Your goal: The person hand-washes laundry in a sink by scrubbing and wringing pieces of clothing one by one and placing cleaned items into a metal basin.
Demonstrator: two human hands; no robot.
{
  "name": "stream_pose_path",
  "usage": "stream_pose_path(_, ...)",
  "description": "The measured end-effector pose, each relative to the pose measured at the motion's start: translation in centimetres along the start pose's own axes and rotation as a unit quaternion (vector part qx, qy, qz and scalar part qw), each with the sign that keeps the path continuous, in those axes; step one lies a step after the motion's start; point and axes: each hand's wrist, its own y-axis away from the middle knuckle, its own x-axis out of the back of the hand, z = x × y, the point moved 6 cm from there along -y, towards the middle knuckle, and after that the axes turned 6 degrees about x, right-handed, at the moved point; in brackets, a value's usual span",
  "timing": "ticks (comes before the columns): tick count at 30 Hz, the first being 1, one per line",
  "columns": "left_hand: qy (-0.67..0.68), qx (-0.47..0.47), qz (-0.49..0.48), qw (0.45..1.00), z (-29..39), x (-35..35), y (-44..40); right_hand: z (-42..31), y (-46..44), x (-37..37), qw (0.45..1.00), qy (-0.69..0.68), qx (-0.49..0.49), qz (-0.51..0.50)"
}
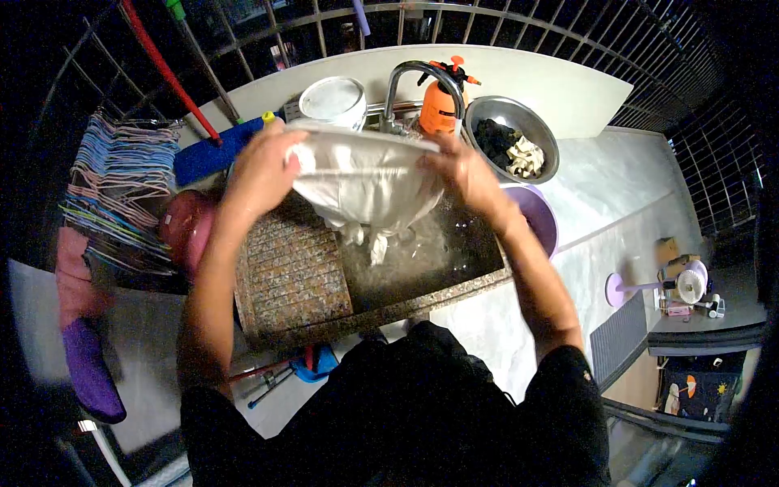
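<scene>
A wet white garment (369, 183) hangs stretched between my two hands, its lower end drooping toward the water. My left hand (264, 169) is closed on its upper left edge, and my right hand (466, 174) grips the upper right corner, a little blurred by motion. Below it is a speckled stone sink (389, 308) with cloudy water (414, 264) in the basin. The ribbed washboard (292, 264) forms the sink's left side. Behind the garment a curved chrome faucet (406, 69) rises, partly hidden at its base.
Behind the sink stand a white bucket (333, 101) and an orange spray bottle (439, 109). A metal bowl (550, 150) of dark and cream cloth sits at right, above a purple basin (540, 215). Hangers (122, 170), a blue brush head (207, 158) and a red basin (188, 231) crowd the left.
</scene>
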Motion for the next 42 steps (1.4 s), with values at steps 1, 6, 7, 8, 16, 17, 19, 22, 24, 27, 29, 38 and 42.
stream_pose_path(1, 0.028, 0.044, -0.041, 0.998, 1.7, 2.8, -0.7, 2.4, -1.3, 0.6, 0.999, 0.026, -0.027, -0.025)
stream_pose_path(6, 0.044, -0.101, 0.051, 0.993, 4.5, 12.7, -4.1, -0.5, -9.6, 13.0, 0.989, 0.099, 0.010, 0.106)
stream_pose_path(7, 0.026, -0.119, 0.064, 0.990, 4.8, 14.6, -4.6, -0.4, -10.6, 14.3, 0.990, 0.063, -0.018, 0.128)
stream_pose_path(8, 0.065, -0.144, 0.051, 0.986, 4.3, 15.9, -5.5, -0.4, -11.4, 15.8, 0.987, 0.026, -0.048, 0.150)
stream_pose_path(16, 0.080, -0.103, -0.054, 0.990, 3.5, 15.2, -4.2, -3.7, -9.7, 14.9, 0.990, 0.119, -0.040, 0.060)
stream_pose_path(17, 0.093, -0.083, -0.067, 0.990, 3.5, 13.5, -3.2, -2.0, -8.8, 12.4, 0.995, 0.091, -0.040, -0.031)
stream_pose_path(19, 0.061, 0.008, -0.091, 0.994, 1.6, 8.1, -1.5, -1.5, -5.9, 8.6, 0.984, 0.000, -0.147, -0.105)
stream_pose_path(22, 0.011, 0.052, -0.139, 0.989, 2.0, -1.9, 2.3, 2.4, -0.8, -2.9, 0.973, -0.213, -0.088, 0.019)
stream_pose_path(24, 0.066, 0.128, -0.240, 0.960, -0.9, -12.2, 5.1, 5.1, 2.7, -12.6, 0.948, -0.222, -0.188, -0.129)
stream_pose_path(27, 0.147, 0.213, -0.315, 0.913, -1.6, -25.2, 9.0, 7.0, 7.8, -25.7, 0.907, -0.205, -0.318, -0.183)
stream_pose_path(29, 0.198, 0.259, -0.260, 0.909, -5.1, -38.2, 13.3, 7.1, 11.4, -34.0, 0.890, -0.149, -0.394, -0.175)
stream_pose_path(38, 0.052, 0.458, -0.085, 0.883, -7.5, -51.4, 19.1, 2.8, 14.3, -44.9, 0.779, -0.193, -0.535, -0.266)
stream_pose_path(42, 0.050, 0.500, -0.233, 0.832, -7.4, -53.4, 20.3, 3.5, 17.7, -50.9, 0.815, -0.140, -0.473, -0.304)
